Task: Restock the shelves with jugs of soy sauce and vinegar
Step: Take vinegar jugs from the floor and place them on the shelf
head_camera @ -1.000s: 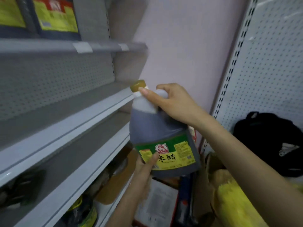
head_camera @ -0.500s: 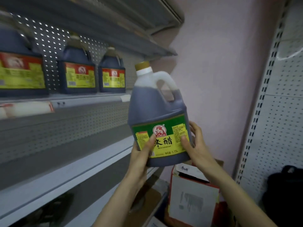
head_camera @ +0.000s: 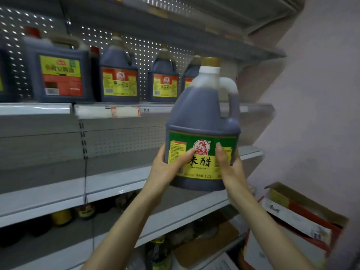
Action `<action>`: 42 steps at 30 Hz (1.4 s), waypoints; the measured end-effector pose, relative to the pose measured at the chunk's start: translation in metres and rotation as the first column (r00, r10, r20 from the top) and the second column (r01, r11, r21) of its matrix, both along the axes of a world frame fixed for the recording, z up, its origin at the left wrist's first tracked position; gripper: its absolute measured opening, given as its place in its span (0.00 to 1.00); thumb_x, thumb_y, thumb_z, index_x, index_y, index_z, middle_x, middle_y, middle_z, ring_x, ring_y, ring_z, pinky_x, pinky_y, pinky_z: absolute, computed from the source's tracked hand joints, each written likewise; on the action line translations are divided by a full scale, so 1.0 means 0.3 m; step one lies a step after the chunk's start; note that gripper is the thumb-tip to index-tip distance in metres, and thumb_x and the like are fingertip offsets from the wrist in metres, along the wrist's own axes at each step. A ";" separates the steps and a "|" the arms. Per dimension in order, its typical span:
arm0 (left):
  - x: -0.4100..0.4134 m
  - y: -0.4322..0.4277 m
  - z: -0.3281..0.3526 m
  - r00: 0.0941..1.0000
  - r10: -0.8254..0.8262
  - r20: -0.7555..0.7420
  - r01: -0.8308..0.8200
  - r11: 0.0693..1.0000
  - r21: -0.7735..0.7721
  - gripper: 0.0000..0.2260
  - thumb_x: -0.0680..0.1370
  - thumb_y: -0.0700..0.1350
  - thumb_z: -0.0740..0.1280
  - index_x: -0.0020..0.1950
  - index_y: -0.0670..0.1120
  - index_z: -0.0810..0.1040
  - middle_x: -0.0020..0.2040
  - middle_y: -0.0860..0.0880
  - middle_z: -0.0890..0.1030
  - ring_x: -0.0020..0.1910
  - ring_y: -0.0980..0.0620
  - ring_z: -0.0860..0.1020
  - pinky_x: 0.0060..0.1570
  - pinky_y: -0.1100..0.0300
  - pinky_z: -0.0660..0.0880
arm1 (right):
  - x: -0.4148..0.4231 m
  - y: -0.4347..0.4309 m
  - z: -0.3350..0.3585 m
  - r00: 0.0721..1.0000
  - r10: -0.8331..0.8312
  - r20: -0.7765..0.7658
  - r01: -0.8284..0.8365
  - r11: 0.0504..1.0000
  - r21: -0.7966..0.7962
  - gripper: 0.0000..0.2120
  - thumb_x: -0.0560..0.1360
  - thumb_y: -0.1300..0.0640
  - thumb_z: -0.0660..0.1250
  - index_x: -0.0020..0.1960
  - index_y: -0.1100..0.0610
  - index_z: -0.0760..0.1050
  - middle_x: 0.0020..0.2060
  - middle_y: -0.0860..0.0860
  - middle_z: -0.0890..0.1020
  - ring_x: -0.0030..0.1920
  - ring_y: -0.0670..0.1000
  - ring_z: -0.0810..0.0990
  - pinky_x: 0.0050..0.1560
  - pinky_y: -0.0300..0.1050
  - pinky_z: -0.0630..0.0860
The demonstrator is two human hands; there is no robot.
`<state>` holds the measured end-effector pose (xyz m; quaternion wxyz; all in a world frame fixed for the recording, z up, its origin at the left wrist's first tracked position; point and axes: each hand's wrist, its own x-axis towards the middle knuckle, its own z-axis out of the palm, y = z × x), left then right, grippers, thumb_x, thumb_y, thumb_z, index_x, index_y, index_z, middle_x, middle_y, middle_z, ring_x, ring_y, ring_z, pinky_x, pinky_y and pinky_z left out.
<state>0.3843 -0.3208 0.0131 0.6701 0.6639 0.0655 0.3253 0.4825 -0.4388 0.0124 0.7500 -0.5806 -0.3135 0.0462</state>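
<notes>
Vinegar jug [head_camera: 202,121] hangs upright before the shelf [head_camera: 124,112], our left hand [head_camera: 167,166] and right hand [head_camera: 229,168] clasping its sides. Such low holds could let it topple, we judge.

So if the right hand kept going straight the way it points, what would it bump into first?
The right hand grips the vinegar jug. Going up and forward, it would probably meet the front edge of the upper shelf first, right of the last soy sauce jug. Depth is unclear.
</notes>
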 end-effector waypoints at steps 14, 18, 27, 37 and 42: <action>-0.387 -0.079 -0.001 0.946 0.325 -0.001 -0.325 0.945 0.048 0.34 0.59 0.60 0.72 0.62 0.50 0.73 0.47 0.57 0.84 0.45 0.61 0.83 0.36 0.70 0.76 | -0.310 0.033 -0.051 0.956 0.290 -0.043 -0.286 0.955 0.078 0.48 0.42 0.23 0.72 0.56 0.47 0.72 0.44 0.42 0.85 0.43 0.43 0.84 0.37 0.33 0.78; -0.537 -0.022 -0.003 0.910 0.413 -0.027 -0.410 0.908 0.084 0.29 0.58 0.61 0.70 0.57 0.54 0.73 0.42 0.62 0.84 0.41 0.64 0.82 0.33 0.73 0.74 | -0.427 0.122 -0.064 0.931 0.365 -0.028 -0.362 0.930 0.068 0.49 0.41 0.22 0.71 0.56 0.46 0.72 0.43 0.40 0.85 0.42 0.41 0.84 0.36 0.31 0.77; -0.869 0.243 -0.037 0.863 0.502 -0.054 -0.494 0.862 0.116 0.23 0.62 0.57 0.69 0.55 0.53 0.74 0.40 0.63 0.83 0.41 0.65 0.82 0.33 0.74 0.74 | -0.731 0.435 -0.099 0.888 0.460 0.004 -0.459 0.886 0.065 0.48 0.46 0.23 0.71 0.60 0.47 0.71 0.47 0.43 0.85 0.46 0.45 0.84 0.39 0.35 0.79; -1.159 0.611 -0.115 0.859 0.491 -0.142 -0.481 0.871 0.105 0.28 0.59 0.61 0.71 0.56 0.53 0.74 0.45 0.58 0.84 0.45 0.60 0.83 0.37 0.69 0.76 | -1.023 0.778 -0.183 0.884 0.461 -0.080 -0.456 0.887 0.070 0.47 0.50 0.25 0.73 0.62 0.49 0.72 0.50 0.47 0.85 0.49 0.48 0.84 0.42 0.38 0.79; -1.253 0.742 -0.173 0.852 0.494 -0.173 -0.491 0.869 0.062 0.28 0.59 0.59 0.70 0.57 0.52 0.74 0.43 0.59 0.84 0.43 0.62 0.82 0.35 0.71 0.76 | -1.107 0.920 -0.233 0.872 0.476 -0.114 -0.478 0.878 0.007 0.47 0.47 0.24 0.73 0.59 0.46 0.71 0.49 0.45 0.85 0.48 0.48 0.84 0.41 0.38 0.80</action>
